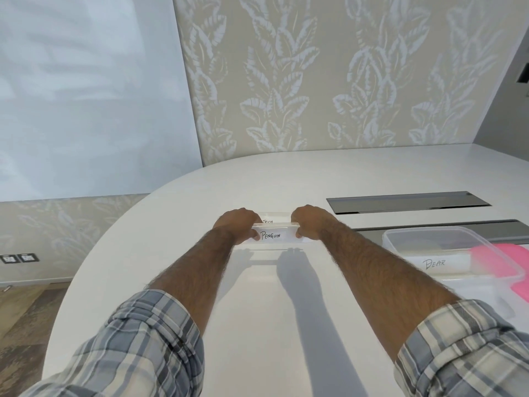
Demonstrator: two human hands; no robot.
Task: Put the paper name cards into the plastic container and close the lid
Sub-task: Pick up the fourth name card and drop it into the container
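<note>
Both hands, left [239, 226] and right [310, 223], pinch the ends of a clear stand holding the "PENGUIN" card [276, 235] on the white desk [272, 310], while right of them a "BEAR" card [433, 264] lies in the open plastic container [486, 239].

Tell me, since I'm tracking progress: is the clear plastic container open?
Open. The clear plastic container has no lid on; the pink lid leans at its right.

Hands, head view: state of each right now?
Left hand: closed on the left end of the clear acrylic name-card holder reading "Penguin".
Right hand: closed on the right end of the same holder.
</note>
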